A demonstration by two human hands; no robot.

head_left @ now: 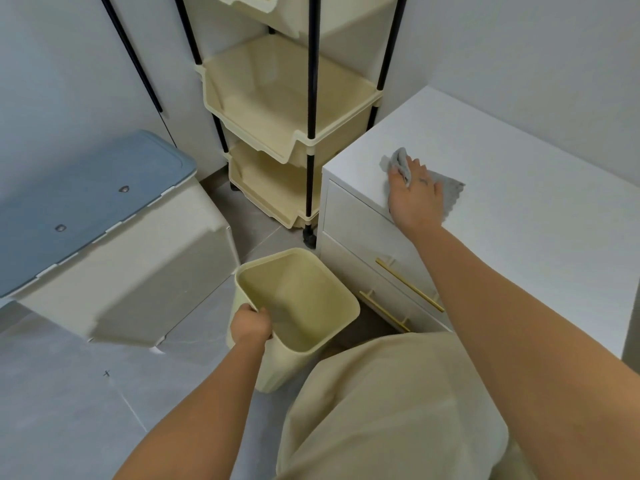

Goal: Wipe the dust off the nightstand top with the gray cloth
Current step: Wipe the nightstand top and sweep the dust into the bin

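Note:
The white nightstand (519,220) stands at the right, with two drawers and gold handles on its front. A gray cloth (446,188) lies on its top near the front left corner. My right hand (414,199) presses flat on the cloth, and part of the cloth bunches up between my fingers. My left hand (251,325) grips the near rim of a cream waste bin (322,282) that sits on the floor just below the nightstand's front.
A cream tiered storage rack (291,109) on black poles stands behind the bin, left of the nightstand. A large beige bin with a blue lid (90,195) is at the left. Gray tile floor (69,410) lies in front. My beige trouser leg (391,410) is at the bottom.

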